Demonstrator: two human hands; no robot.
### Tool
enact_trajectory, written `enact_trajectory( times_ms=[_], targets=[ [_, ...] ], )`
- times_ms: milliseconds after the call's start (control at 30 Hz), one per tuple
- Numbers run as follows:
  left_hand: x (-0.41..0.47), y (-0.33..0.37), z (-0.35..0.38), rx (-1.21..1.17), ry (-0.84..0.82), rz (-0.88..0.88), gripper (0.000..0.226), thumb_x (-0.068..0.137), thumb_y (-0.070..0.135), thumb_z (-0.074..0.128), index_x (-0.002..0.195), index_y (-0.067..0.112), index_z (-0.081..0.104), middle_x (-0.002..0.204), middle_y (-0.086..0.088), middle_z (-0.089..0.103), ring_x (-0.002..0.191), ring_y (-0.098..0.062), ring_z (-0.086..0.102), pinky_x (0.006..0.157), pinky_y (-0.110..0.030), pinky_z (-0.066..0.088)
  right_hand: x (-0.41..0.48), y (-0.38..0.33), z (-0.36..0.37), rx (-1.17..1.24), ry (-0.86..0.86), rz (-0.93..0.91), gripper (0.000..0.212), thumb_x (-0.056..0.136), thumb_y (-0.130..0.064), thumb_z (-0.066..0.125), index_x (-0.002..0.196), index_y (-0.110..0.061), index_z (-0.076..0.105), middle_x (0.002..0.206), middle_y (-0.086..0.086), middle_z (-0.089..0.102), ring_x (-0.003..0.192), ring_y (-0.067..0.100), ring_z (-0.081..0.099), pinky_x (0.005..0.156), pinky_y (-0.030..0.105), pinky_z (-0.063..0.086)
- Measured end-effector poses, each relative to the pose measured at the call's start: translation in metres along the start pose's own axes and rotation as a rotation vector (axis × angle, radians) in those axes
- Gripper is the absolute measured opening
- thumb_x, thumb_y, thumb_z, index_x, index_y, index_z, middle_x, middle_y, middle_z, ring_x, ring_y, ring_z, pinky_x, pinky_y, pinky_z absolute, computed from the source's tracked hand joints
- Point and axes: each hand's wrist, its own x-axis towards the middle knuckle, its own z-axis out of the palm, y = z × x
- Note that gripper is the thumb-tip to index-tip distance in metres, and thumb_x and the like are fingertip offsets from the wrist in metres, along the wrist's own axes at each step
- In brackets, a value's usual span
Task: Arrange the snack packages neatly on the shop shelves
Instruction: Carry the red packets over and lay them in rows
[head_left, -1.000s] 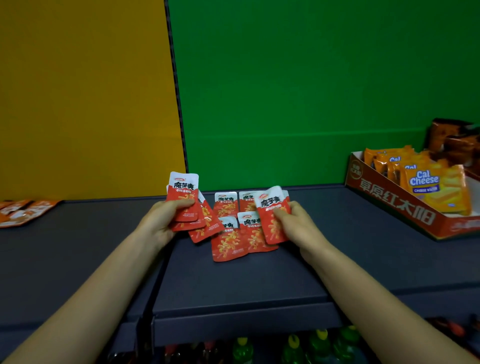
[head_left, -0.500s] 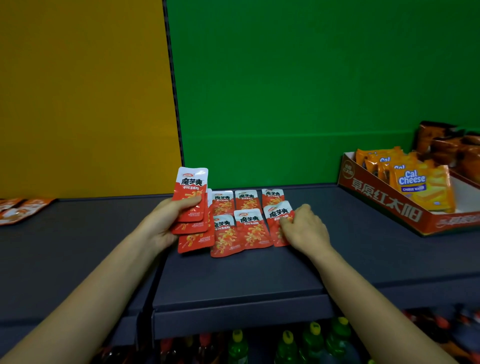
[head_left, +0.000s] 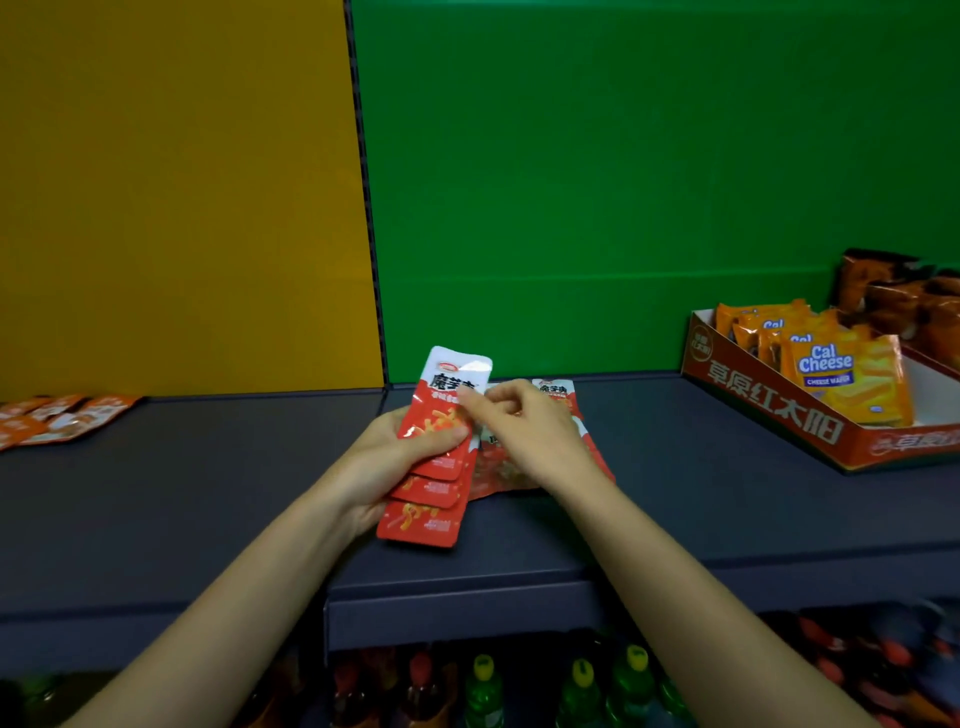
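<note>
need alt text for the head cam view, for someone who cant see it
A person's left hand holds a fanned stack of red snack packets over a dark shelf while the right hand pinches the top one. More red packets lie behind; a Cal Cheese box sits at right.

Red sachets on shelf (head_left: 553, 397): mostly covered by right hand (head_left: 524, 434); count not readable.
Fanned sachets (head_left: 431, 488) in left hand (head_left: 384, 462): lower ones overlapped, only bottom edges show.
Orange packets, far left (head_left: 62, 421): cut by frame edge, blurred.
Dark packets, far right (head_left: 904, 299): cropped, print illegible.
Bottles below shelf (head_left: 483, 691): dim, cut by bottom edge.
</note>
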Motion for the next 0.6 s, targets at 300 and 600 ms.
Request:
enact_trajectory(
  times_ms=[300,600],
  targets=[
    [-0.025,0.003,-0.001,0.144,0.020,0.014,0.059,0.053,0.020,0.079,0.107,0.014,0.058,0.082,0.000,0.074,0.061,-0.010,0.070,0.051,-0.020,0.053,0.005,-0.003,0.007,0.371,0.015,0.020,0.031,0.082,-0.031,0.068,0.108,-0.014,0.066,0.105,0.003,0.071,0.098,0.021,0.066,0.091,0.044,0.051],
    [-0.040,0.014,-0.036,0.135,0.130,0.027,0.029,0.073,0.010,0.068,0.100,0.020,0.061,0.069,-0.002,0.074,0.053,-0.010,0.068,0.048,-0.020,0.054,0.000,0.009,-0.019,0.697,-0.154,0.124,0.021,0.086,-0.018,0.065,0.104,-0.009,0.067,0.081,-0.002,0.073,0.063,0.003,0.068,0.061,0.016,0.056]
  ],
)
